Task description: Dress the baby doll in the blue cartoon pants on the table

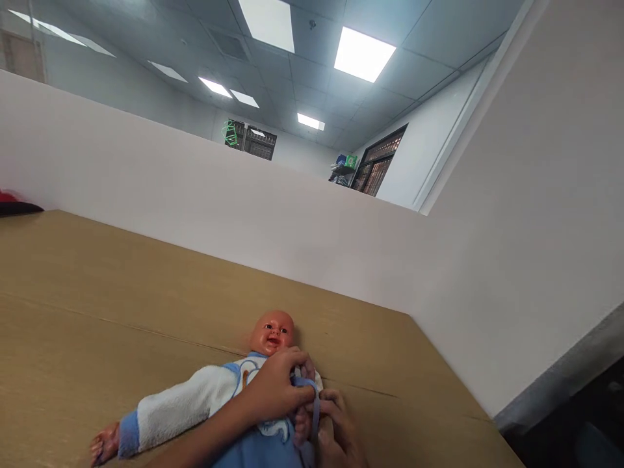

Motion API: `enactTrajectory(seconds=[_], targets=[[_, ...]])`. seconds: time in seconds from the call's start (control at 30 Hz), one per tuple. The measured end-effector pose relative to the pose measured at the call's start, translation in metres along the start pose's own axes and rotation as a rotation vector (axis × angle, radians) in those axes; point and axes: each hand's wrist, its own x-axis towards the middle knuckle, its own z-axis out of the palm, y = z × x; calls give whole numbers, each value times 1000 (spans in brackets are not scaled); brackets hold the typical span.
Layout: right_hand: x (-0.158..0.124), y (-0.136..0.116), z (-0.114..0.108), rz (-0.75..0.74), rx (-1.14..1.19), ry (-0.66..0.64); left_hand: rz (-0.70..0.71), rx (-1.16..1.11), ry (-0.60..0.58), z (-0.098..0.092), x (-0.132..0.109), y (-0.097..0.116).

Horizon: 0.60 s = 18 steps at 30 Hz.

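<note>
A baby doll [273,333] lies on its back, its head toward the far side. It wears a white fuzzy top with blue trim and a light blue lower part. One sleeve [178,406] stretches to the left, the doll's hand [104,443] showing past its blue cuff. Across the doll's chest reaches my left hand [285,383], thumb and fingers closed on a blue sleeve cuff [312,393] on the right. My right hand [340,432] is curled round the same cuff from the other side. The doll's other small hand [302,426] shows between my hands.
The doll rests on a tan table [121,312] with seams across its top. A pale partition wall [219,208] runs along the far edge and meets a wall [511,227] on the right. A red and black item [17,203] sits at the far left corner.
</note>
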Motion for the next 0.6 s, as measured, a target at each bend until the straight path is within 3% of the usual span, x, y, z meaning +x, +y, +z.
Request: enactTrajectory(seconds=[0.13,0.27,0.6], targets=[[3,7,21,257,284,178,14,67,-64,-11,2,-10],[4,16,26,297,131,430,5,160,-101,-12,-1,-12],[9,5,21,230,-43,390,0,257,-75,6,-2,-19]])
